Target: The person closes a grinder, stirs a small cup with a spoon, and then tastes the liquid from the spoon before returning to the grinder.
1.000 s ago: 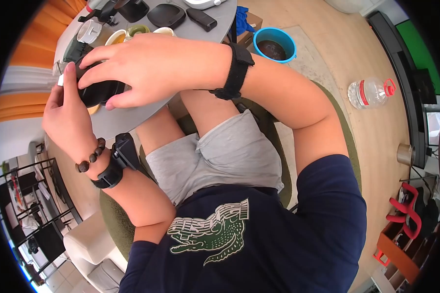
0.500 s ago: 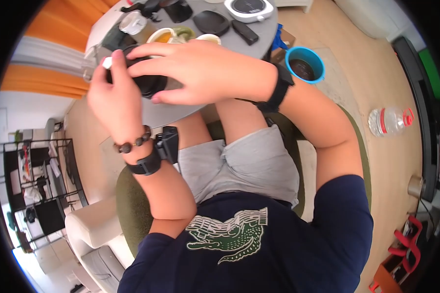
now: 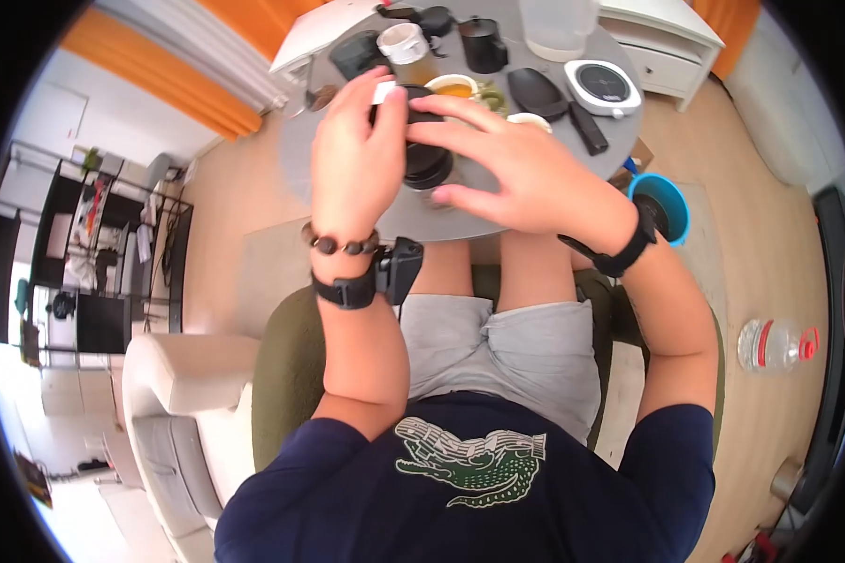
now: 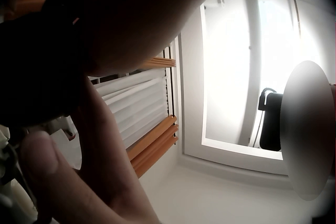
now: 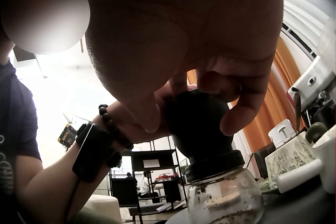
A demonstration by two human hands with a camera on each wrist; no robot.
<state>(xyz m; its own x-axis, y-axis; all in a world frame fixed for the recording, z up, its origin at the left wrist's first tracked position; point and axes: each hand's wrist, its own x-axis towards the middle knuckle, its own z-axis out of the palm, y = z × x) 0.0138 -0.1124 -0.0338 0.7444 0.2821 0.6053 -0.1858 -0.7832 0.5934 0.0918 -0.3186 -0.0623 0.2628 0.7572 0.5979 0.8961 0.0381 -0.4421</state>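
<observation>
A black-topped glass jar [image 3: 427,167] stands at the table's near side, with brown bits inside its clear base [image 5: 226,200] in the right wrist view. My left hand [image 3: 355,174] holds the black upper part [image 5: 197,124] from the left; a small white piece [image 3: 383,92] shows by its fingertips. From the right and above, my right hand [image 3: 526,174] curls its fingers and thumb round the same black part. The left wrist view shows fingers [image 4: 89,182] beside a large dark shape, too dim to make out.
Behind the hands on the grey table [image 3: 300,155] are a clear jar [image 3: 404,47], a bowl of yellow liquid [image 3: 453,86], a black pot [image 3: 483,45], a black dish [image 3: 535,94] and a white scale [image 3: 603,89]. A blue bucket [image 3: 683,211] and a water bottle [image 3: 770,345] stand on the floor.
The head view has swung, so hands and table now appear farther right, with more of the tabletop showing. Both hands remain at the black part.
</observation>
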